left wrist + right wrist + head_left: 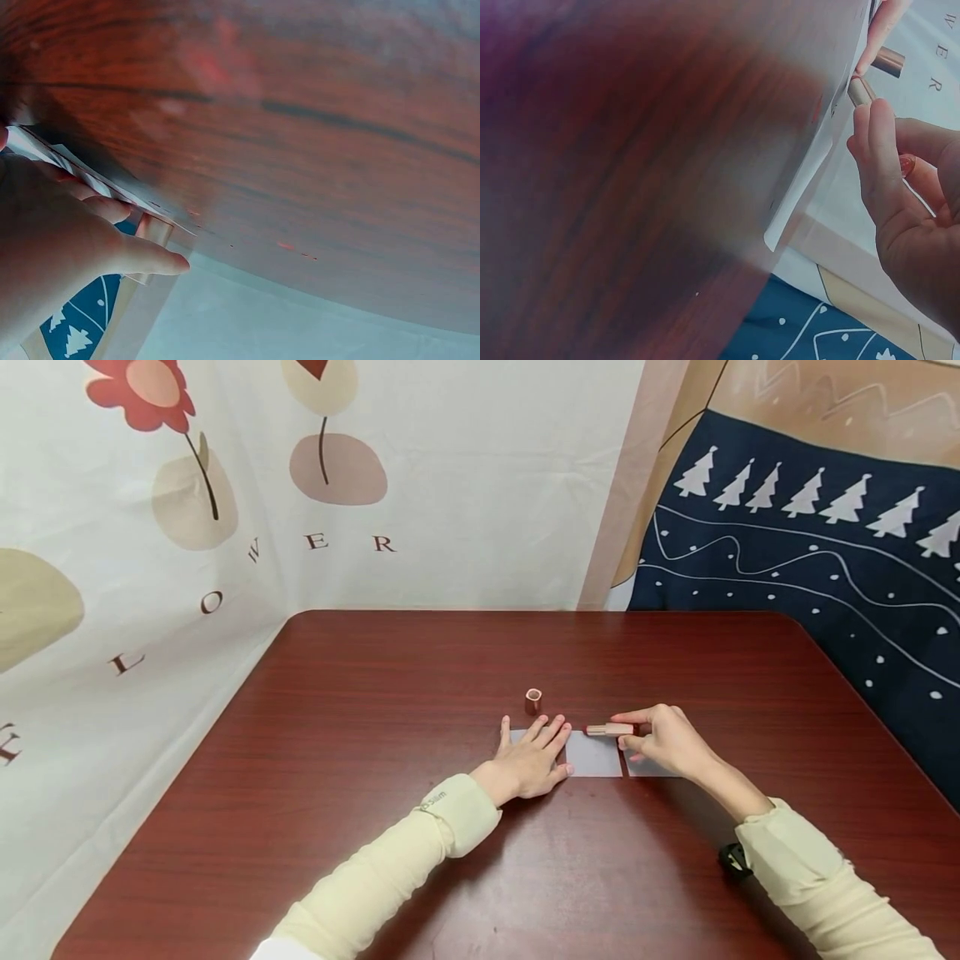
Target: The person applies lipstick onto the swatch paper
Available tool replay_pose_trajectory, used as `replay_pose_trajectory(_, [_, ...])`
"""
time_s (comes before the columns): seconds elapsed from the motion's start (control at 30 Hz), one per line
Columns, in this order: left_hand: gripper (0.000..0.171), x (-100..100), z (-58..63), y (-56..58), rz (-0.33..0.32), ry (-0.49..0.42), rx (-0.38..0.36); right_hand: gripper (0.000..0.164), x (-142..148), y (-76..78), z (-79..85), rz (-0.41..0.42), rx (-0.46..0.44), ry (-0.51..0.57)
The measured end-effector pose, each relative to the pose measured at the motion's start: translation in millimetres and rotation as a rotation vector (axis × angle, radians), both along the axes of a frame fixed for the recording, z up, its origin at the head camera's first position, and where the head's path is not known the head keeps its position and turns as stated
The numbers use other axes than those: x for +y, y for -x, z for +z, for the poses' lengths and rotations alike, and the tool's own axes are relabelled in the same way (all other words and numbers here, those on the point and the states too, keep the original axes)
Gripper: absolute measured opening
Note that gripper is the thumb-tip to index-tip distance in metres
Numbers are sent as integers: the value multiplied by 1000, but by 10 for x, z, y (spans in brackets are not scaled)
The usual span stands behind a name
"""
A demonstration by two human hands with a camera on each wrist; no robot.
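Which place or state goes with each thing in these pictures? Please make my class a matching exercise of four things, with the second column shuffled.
Things
1. Lipstick tube
2. Cap
3. Left hand
4. Dark blue cloth

Places and states
A. Fingers spread, over pale paper
B. Patterned with white trees, hanging beyond the table
C. Pinched in the right hand
D. Standing on the table, held by nobody

Right pairs
1-C; 2-D; 3-A; 4-B
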State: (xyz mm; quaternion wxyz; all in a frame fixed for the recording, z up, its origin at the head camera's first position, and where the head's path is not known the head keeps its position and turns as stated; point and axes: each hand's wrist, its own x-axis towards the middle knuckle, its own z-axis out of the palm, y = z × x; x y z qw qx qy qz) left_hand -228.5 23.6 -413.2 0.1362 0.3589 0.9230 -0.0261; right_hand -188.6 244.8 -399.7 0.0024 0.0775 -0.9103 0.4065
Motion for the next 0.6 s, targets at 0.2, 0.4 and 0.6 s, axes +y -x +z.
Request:
replay_pose_trajectory(0.2, [63,-7,-1,-11,-3,-1,3,34,-9,-12,-1,3,3,-13])
replay_pose_trajectory(0.4, [63,-14,3,-14,-6,-3,-4,34,-14,-30,-3,10,15,-11])
replay_pose_trajectory(0.6, [63,-11,12,-6,-10,4,-1,35,-17,-40,24,17,24,-35])
